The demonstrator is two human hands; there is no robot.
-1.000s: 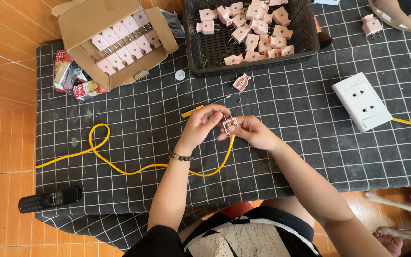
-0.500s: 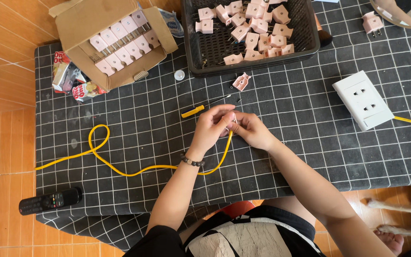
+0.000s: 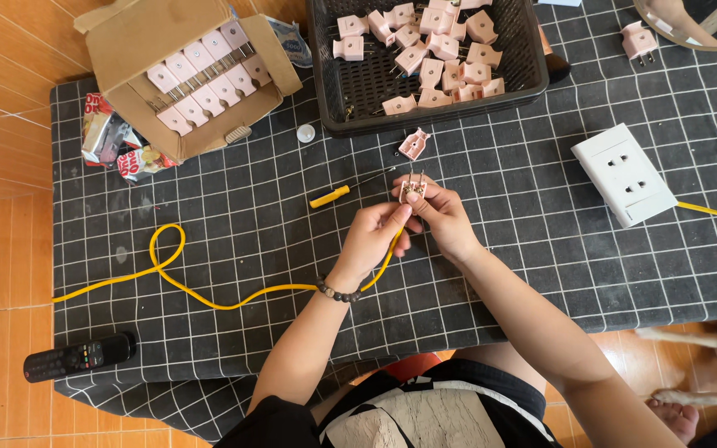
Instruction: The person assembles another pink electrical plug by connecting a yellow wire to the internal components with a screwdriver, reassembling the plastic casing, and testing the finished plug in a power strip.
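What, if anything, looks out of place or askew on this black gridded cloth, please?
One pink plug half lies on the black gridded cloth just outside the black plastic basket that holds the rest. Another pink plug sits alone near the top right. The yellow cable loops loosely across the cloth.

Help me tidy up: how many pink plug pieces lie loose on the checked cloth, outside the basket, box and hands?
2: one pink plug piece just below the black basket, another pink plug near the cloth's top right. Others may be hidden.
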